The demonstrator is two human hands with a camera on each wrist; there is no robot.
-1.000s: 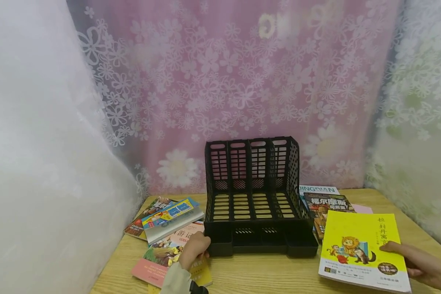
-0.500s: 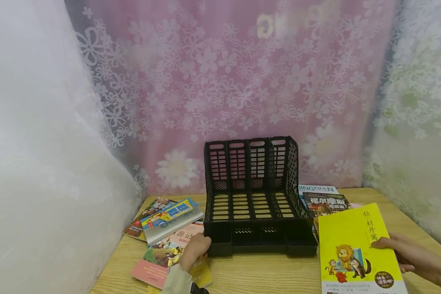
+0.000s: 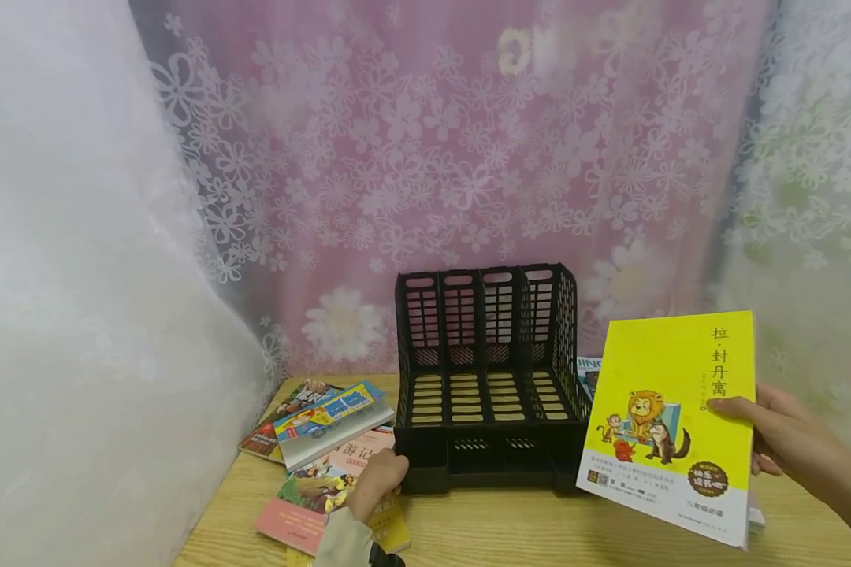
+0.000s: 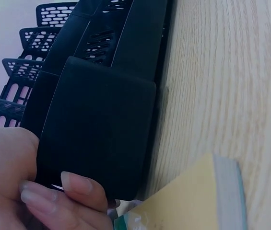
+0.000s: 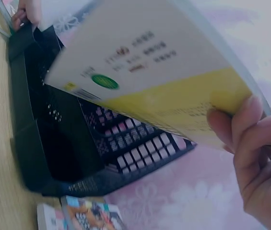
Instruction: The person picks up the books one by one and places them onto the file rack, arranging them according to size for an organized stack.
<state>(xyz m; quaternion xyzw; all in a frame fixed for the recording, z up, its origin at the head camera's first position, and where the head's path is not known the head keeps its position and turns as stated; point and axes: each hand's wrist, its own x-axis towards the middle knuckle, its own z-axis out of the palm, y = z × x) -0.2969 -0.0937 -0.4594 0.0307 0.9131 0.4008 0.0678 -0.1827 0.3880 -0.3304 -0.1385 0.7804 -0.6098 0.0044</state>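
My right hand (image 3: 780, 429) pinches a yellow and white book (image 3: 670, 370) by its right edge, thumb on the front cover. Held up and tilted, the book shows its cover with a lion and other animals in the head view; its back cover (image 5: 149, 62) faces the right wrist camera. A black file rack (image 3: 492, 394) with several upright dividers stands mid-table, its slots bare. At the rack's front left corner (image 4: 101, 124), my left hand (image 3: 376, 484) grips with curled fingers.
Left of the rack lie several overlapping books, among them a blue and yellow one (image 3: 333, 417) and a pink one (image 3: 298, 512). More books, mostly hidden behind the held one, lie to the right. A floral curtain (image 3: 425, 157) hangs behind the wooden table (image 3: 510, 528).
The yellow book has risen from low at the right, moved a little left and tipped more upright, with my right hand. My left hand has stayed on the rack's corner.
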